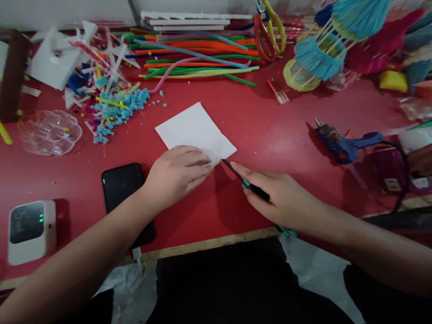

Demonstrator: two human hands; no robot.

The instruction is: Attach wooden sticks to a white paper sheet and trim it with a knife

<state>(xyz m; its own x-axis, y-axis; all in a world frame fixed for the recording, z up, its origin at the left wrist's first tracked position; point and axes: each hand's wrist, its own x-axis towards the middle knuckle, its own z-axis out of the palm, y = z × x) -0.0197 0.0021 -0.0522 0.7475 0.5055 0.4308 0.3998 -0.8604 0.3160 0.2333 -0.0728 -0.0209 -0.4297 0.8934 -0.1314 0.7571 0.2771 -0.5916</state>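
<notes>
A white foam sheet (195, 130) lies on the red table (270, 135), turned like a diamond. My left hand (175, 175) presses flat on its near corner, fingers stretched out together. My right hand (283, 200) is closed round a utility knife (248, 184) with a teal handle and dark blade. The blade tip touches the sheet's near right edge, just beside my left fingertips.
A black phone (123, 189) and a small white device (30, 229) lie at the left. Cut foam bits (114, 110), a clear dish (50, 132), coloured straws (199, 58), scissors (268, 33), a lighter (278, 91), a blue glue gun (344, 144) and tasselled craftwork (337, 45) crowd the back and right.
</notes>
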